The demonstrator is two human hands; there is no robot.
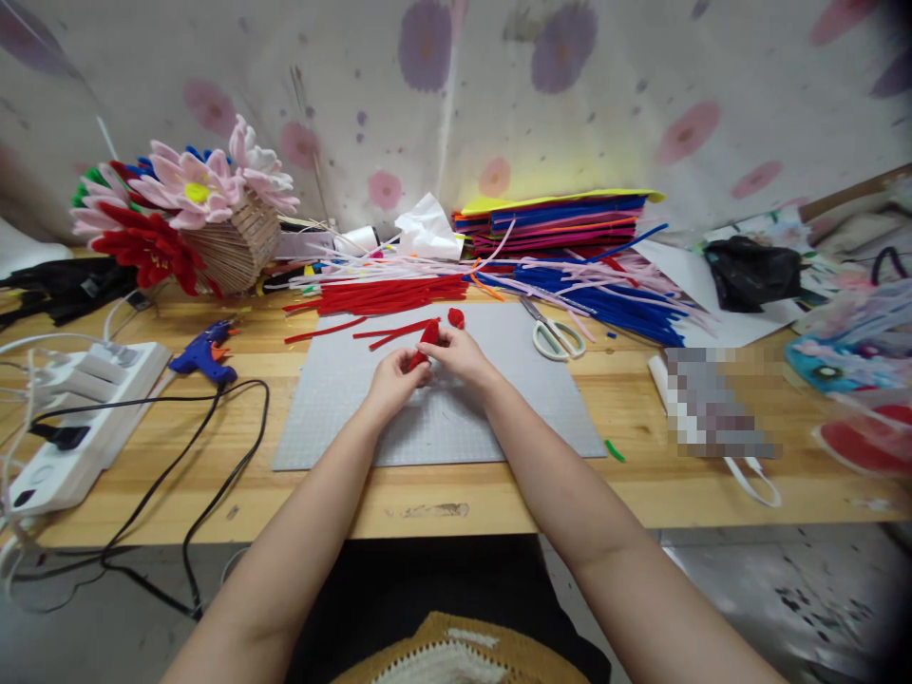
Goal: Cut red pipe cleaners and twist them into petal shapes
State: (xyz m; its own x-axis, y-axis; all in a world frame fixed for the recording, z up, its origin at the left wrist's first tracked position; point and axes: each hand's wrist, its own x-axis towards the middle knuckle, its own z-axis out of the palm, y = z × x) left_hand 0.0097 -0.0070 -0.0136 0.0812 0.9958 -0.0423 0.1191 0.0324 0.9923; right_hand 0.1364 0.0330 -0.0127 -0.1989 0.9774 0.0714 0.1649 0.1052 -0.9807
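Over a grey gridded cutting mat, my left hand and my right hand are close together. Both have their fingers closed on a small piece of red pipe cleaner, partly hidden by the fingers. Just beyond my right hand lies a small red bundle. A few loose red pipe cleaners rest on the mat's far left part. White-handled scissors lie at its right edge with the blades pointing away.
Red pipe cleaners and blue ones are heaped behind the mat. At left are a blue glue gun, cables, a white power strip and a basket of fuzzy flowers. A blurred-out object lies at right.
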